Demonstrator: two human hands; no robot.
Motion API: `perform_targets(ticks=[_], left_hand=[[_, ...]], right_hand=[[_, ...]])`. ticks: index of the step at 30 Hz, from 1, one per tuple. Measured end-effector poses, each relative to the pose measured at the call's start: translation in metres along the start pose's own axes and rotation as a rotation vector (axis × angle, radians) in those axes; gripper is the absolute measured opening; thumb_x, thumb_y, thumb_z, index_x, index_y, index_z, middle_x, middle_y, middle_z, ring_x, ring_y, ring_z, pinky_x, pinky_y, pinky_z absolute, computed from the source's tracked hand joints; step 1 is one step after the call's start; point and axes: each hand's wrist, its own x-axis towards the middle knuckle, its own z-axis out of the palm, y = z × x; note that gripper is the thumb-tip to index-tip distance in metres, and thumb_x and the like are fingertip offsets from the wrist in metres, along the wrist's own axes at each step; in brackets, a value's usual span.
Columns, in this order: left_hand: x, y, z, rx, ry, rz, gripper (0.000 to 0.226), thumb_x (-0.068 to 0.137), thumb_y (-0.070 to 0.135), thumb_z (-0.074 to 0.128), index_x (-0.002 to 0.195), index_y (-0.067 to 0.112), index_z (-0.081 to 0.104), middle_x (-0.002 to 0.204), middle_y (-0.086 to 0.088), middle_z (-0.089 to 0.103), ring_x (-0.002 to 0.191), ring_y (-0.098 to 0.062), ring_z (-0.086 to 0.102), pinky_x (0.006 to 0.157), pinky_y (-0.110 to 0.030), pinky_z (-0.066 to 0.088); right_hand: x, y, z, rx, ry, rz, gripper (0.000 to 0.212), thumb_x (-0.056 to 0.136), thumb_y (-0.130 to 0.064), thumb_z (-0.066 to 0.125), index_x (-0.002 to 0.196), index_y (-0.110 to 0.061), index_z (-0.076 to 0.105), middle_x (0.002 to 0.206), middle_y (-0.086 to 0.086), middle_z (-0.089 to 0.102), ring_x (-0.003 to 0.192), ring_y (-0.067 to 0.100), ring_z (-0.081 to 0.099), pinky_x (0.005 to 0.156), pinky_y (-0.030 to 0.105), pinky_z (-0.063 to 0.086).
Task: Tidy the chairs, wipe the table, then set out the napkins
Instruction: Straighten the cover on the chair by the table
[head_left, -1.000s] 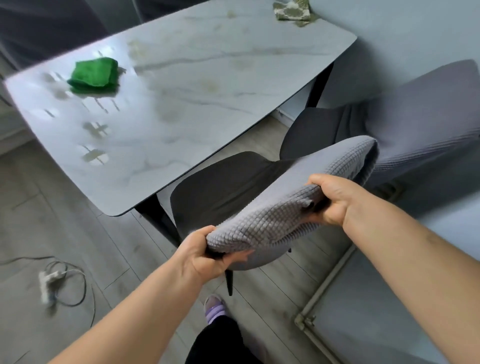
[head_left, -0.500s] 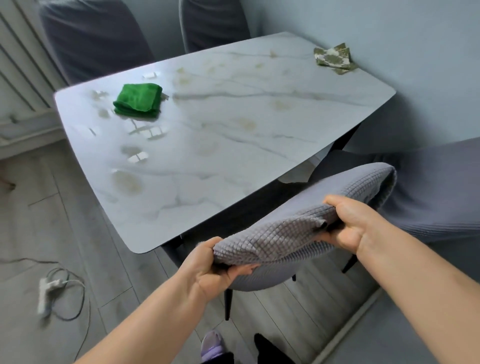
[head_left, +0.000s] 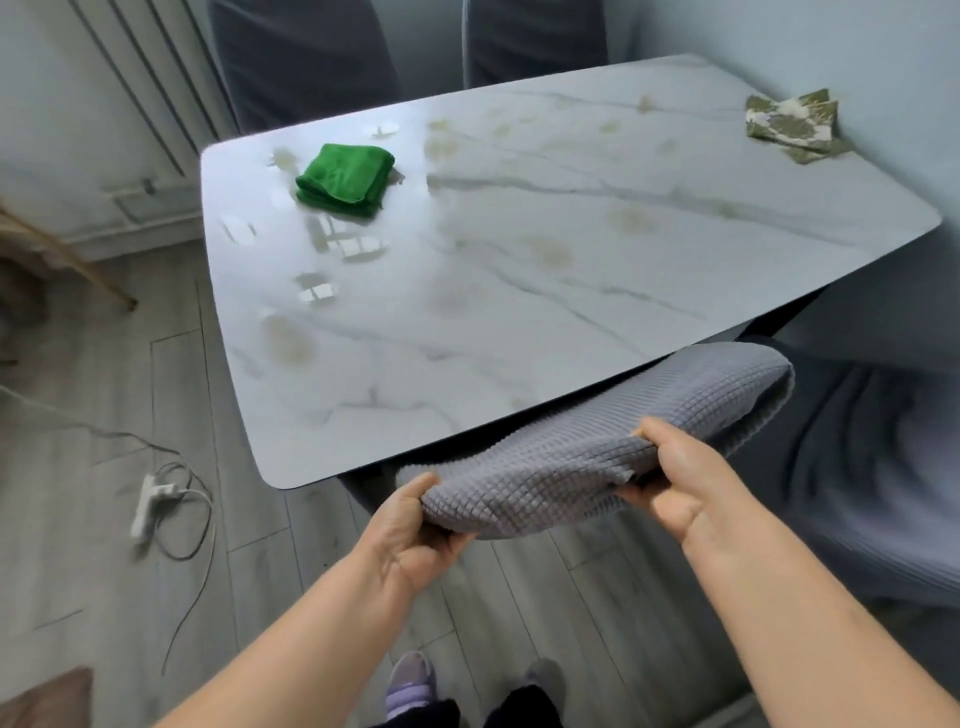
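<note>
The green cloth (head_left: 344, 180) waits untouched at the table's (head_left: 519, 291) far left. My left hand (head_left: 415, 525) and right hand (head_left: 675, 483) both clench the grey-covered chair back (head_left: 597, 436). A second ago the seat stood clear; now it has slid under the tabletop, fully I think, though the edge hides it. Napkins (head_left: 792, 124) sit far right; wiping comes next.

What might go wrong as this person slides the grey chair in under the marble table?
1. The left hand and right hand grip the grey waffle-covered chair back close to the white marble table's edge; fingers may get pinched.
2. The white power strip and cable on the floor could trip them.
</note>
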Motion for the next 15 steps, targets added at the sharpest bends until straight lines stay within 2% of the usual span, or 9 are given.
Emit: perform_targets(ticks=[5, 9, 15], left_hand=[[0.012, -0.001, 0.005, -0.029, 0.035, 0.045, 0.012, 0.09, 0.007, 0.051, 0.079, 0.003, 0.055, 0.079, -0.013, 0.061, 0.073, -0.024, 0.06, 0.054, -0.039, 0.059], [0.022, -0.004, 0.001, -0.026, 0.083, 0.067, 0.014, 0.088, 0.004, 0.051, 0.074, 0.007, 0.052, 0.078, -0.009, 0.056, 0.071, -0.02, 0.057, 0.056, -0.035, 0.058], [0.026, 0.0, -0.008, -0.005, 0.134, 0.068, 0.009, 0.084, 0.003, 0.053, 0.076, 0.006, 0.055, 0.077, -0.008, 0.058, 0.068, -0.02, 0.058, 0.054, -0.033, 0.057]], right_hand=[[0.02, 0.007, -0.006, 0.017, -0.034, 0.023, 0.013, 0.08, -0.001, 0.053, 0.068, -0.007, 0.051, 0.07, 0.009, 0.055, 0.067, 0.022, 0.057, 0.053, 0.035, 0.055], [0.029, 0.01, -0.006, 0.027, -0.042, 0.032, 0.014, 0.082, -0.001, 0.053, 0.07, -0.007, 0.05, 0.071, 0.009, 0.055, 0.066, 0.022, 0.057, 0.047, 0.032, 0.052], [0.031, 0.023, 0.0, 0.038, -0.076, 0.043, 0.012, 0.083, 0.0, 0.053, 0.072, -0.006, 0.051, 0.074, 0.012, 0.056, 0.071, 0.025, 0.058, 0.063, 0.042, 0.05]])
